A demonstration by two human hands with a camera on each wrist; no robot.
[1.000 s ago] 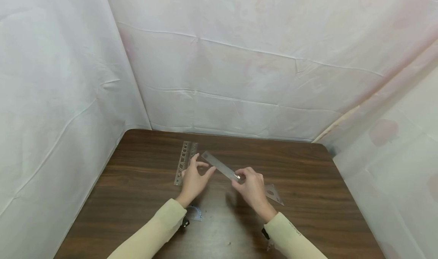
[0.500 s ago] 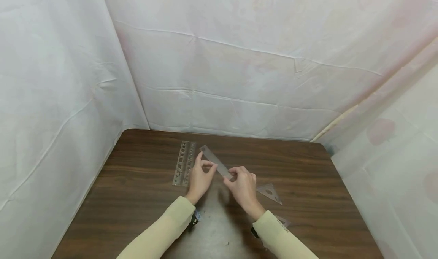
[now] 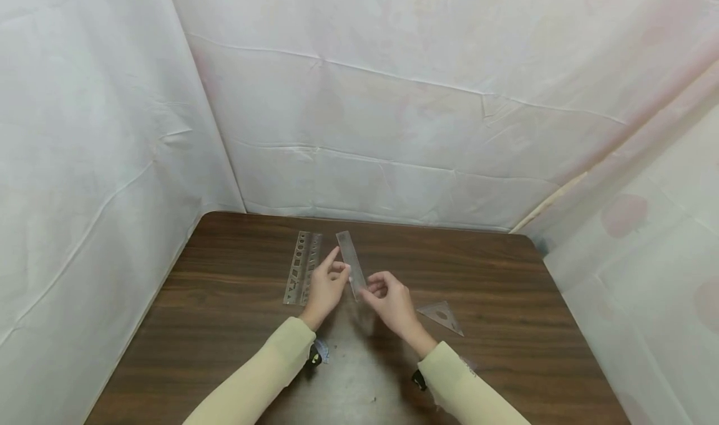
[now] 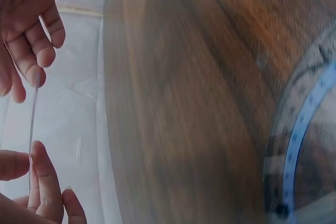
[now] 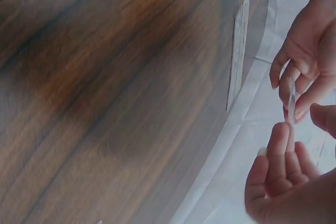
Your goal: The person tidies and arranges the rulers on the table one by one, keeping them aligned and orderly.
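Both hands hold a clear plastic ruler [image 3: 351, 261] above the dark wooden table [image 3: 224, 325]. It points away from me, tilted up. My left hand [image 3: 339, 270] pinches its middle from the left. My right hand [image 3: 367, 291] pinches its near end. The wrist views show the ruler edge-on [image 4: 32, 121] [image 5: 292, 99] between the fingers of the left hand [image 4: 32, 167] [image 5: 292, 84] and the right hand [image 4: 34, 59] [image 5: 300, 121].
A stencil ruler [image 3: 302, 268] [image 5: 237, 51] lies flat just left of the hands. A clear set square [image 3: 442, 316] lies to the right. A protractor [image 3: 322, 350] [image 4: 300, 129] sits under my left wrist. White sheeting walls the table at the back and sides.
The ruler has swung from a diagonal lie to pointing almost straight away and has shifted left. Both hands moved left with it and drew closer together.
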